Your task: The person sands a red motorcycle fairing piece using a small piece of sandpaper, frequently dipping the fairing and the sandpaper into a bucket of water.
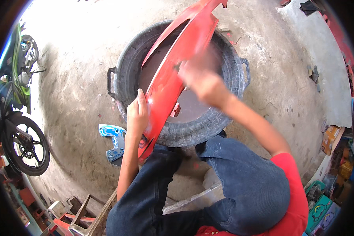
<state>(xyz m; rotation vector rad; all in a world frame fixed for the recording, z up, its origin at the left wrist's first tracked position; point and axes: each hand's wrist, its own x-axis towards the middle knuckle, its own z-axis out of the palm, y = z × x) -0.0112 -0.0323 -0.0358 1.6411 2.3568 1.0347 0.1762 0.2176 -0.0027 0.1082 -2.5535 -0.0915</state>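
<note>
A long red plastic panel slants across a round black tub of murky water, its lower end between my knees. My left hand grips the panel's left edge, thumb along the top. My right hand, blurred by motion, is closed and pressed on the panel's upper right part, with a small dark piece at its fingertips that I cannot make out. A blue and white patterned plastic part lies on the floor left of the tub.
A green and black motorcycle stands at the left on the concrete floor. Wooden frames lie at the lower left. A pale slab and red parts are on the right, above stacked boxes and clutter.
</note>
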